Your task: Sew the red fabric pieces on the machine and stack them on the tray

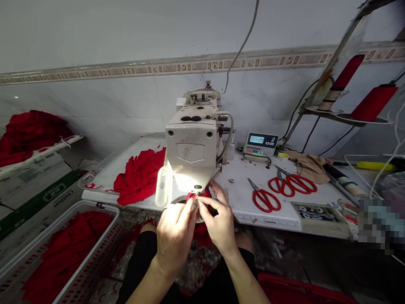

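Note:
A white sewing machine (190, 145) stands before me, its lamp lighting the spot under its head. Right at the needle, my left hand (176, 226) and my right hand (219, 219) meet with fingertips nearly touching. Both pinch a small piece of red fabric (190, 196), mostly covered by my fingers. More red cloth (202, 234) hangs below, between my wrists. On the table to the left of the machine lies a crumpled red fabric pile (138, 176).
Red-handled scissors (266, 200) lie right of the machine, near a control panel (261, 144). Red thread cones (374, 102) stand on a rack. A white basket (101, 235) at lower left holds red fabric, beside a box (31, 199) under more cloth.

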Available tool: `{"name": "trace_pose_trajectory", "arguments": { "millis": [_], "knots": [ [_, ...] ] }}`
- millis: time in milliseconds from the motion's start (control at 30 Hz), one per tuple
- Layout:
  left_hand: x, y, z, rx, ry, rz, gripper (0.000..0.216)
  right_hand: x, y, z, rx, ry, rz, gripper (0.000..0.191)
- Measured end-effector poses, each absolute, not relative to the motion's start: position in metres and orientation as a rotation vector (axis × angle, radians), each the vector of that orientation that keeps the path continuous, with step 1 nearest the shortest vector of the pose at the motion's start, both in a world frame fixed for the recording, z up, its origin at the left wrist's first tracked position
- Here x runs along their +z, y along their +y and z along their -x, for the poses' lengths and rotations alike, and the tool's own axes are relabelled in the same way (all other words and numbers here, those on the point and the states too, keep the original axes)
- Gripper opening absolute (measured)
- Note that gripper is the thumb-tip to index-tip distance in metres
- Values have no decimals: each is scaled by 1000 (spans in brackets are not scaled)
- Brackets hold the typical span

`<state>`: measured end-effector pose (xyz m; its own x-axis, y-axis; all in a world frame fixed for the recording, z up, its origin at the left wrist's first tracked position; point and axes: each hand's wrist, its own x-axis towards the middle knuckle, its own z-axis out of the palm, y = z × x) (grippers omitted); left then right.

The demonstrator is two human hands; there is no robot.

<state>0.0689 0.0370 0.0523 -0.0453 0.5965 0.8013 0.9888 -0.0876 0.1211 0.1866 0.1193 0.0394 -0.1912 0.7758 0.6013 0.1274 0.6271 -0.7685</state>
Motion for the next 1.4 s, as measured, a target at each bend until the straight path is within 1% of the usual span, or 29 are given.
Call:
{"name": "trace_pose_trajectory", "arguments": {
  "millis": [233, 300, 367, 467, 533, 600, 733, 867, 900, 1067, 1167, 1233, 1300, 1367, 1400],
  "knots": [
    [44, 31, -67, -1124, -1532, 1780, 45, 38, 116, -186, 738, -1562, 779, 15],
    [41, 29, -65, -1149, -1511, 1827, 49, 33, 117, -188, 809, -1455, 821, 14],
    [39, 28, -63, -1174, -1489, 1875, 51, 24, 122, -190, 949, -1284, 843, 13],
    [40, 26, -61, -1201, -1477, 1934, 53, 3, 135, -197, 1135, -1038, 836, 19],
    [41, 23, -60, -1219, -1464, 1968, 53, -12, 147, -205, 1183, -1024, 853, 25],
    [41, 18, -57, -1247, -1439, 1992, 52, -23, 163, -218, 1112, -1223, 934, 29],
    [30, 1, -46, -1283, -1439, 1993, 51, -29, 211, -248, 760, -1665, 1139, 31],
    [4, -16, -35, -1197, -1565, 2066, 47, -19, 265, -260, 625, -1830, 1305, 35],
    [-3, -20, -35, -1162, -1596, 2121, 46, -16, 276, -260, 612, -1865, 1344, 34],
    [-36, -39, -39, -962, -1732, 2411, 39, -11, 304, -248, 662, -1979, 1413, 8],
    [-60, -47, -35, -815, -1877, 2526, 32, -8, 307, -254, 724, -1982, 1371, 6],
    [-80, -50, -25, -724, -1980, 2544, 27, 1, 307, -266, 776, -1955, 1324, 11],
    [-99, -52, -12, -628, -2077, 2520, 25, 23, 305, -281, 828, -1878, 1249, 25],
    [-110, -53, 0, -534, -2165, 2492, 22, 61, 297, -292, 885, -1719, 1104, 35],
    [-111, -53, 4, -508, -2196, 2484, 19, 85, 289, -295, 905, -1641, 1009, 36]
  ]
}}
